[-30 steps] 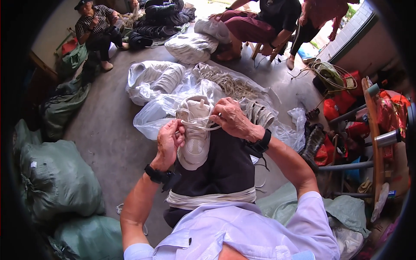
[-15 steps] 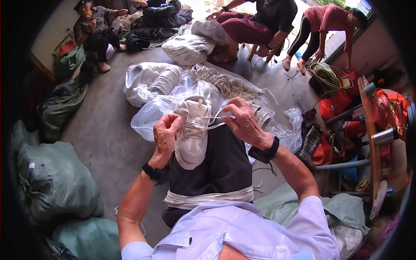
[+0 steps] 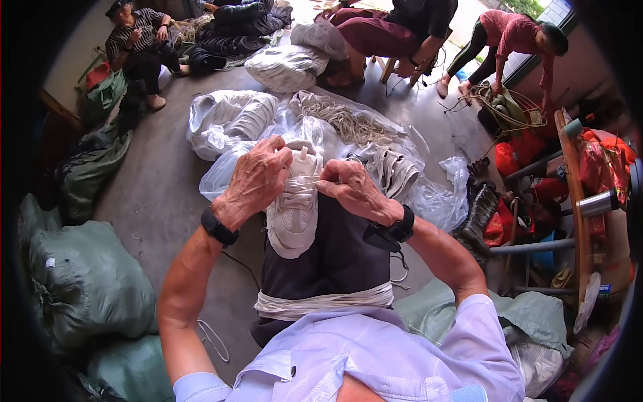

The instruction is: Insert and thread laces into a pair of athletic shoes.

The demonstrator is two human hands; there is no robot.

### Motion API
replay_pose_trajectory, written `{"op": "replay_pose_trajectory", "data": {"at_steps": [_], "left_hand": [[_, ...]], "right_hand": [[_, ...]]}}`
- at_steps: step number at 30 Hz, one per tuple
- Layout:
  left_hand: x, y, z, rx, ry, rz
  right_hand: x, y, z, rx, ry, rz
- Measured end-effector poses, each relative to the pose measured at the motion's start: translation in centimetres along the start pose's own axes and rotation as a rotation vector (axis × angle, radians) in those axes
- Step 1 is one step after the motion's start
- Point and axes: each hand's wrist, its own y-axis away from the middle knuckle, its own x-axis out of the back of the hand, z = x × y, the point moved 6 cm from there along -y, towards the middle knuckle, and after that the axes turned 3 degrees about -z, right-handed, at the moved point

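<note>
A pale cream sneaker (image 3: 293,228) rests on my dark-trousered thigh, its toe toward me. Its white shoelace (image 3: 300,187) crosses the tongue in several rows. My left hand (image 3: 258,175) is closed at the left side of the shoe's opening, its fingertips bent against the upper; what they grip is hidden. On the other side, my right hand (image 3: 355,190) pinches the lace close to the upper eyelets. A bundle of white laces (image 3: 325,305) lies across my lap.
Ahead on the floor are clear plastic bags (image 3: 231,124) of shoe parts and a heap of loose laces (image 3: 348,120). Green sacks (image 3: 94,278) stand at left. A wooden-edged rack (image 3: 573,201) with red bags is at right. Three people work at the back.
My left hand has moved up along the shoe toward its opening. My right hand has come down and in, and the lace strands stretched out to the right are now drawn close to the shoe.
</note>
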Motion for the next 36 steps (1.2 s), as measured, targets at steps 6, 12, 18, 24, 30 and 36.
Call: {"op": "replay_pose_trajectory", "data": {"at_steps": [6, 12, 18, 24, 30, 36], "left_hand": [[0.4, -0.9, 0.9, -0.094, -0.149, -0.064], [-0.2, -1.2, 0.4, -0.054, -0.125, -0.045], [1.2, -0.5, -0.2, 0.004, 0.139, 0.089], [4.5, 2.4, -2.1, 0.119, 0.182, 0.247], [11.3, 7.2, -5.6, 0.308, 0.233, 0.486], [17.2, 13.6, -10.3, 0.465, 0.181, 0.649]], "right_hand": [[1.1, -0.3, 1.5, -0.187, 0.169, -0.017], [1.4, -0.1, 2.2, -0.223, 0.220, -0.021], [2.8, 0.9, 0.3, -0.061, 0.156, -0.123], [2.2, 2.1, 0.4, -0.037, 0.019, -0.178], [1.2, 0.9, 0.3, 0.111, 0.081, -0.180], [1.4, 0.5, -0.9, 0.121, -0.131, -0.186]]}}
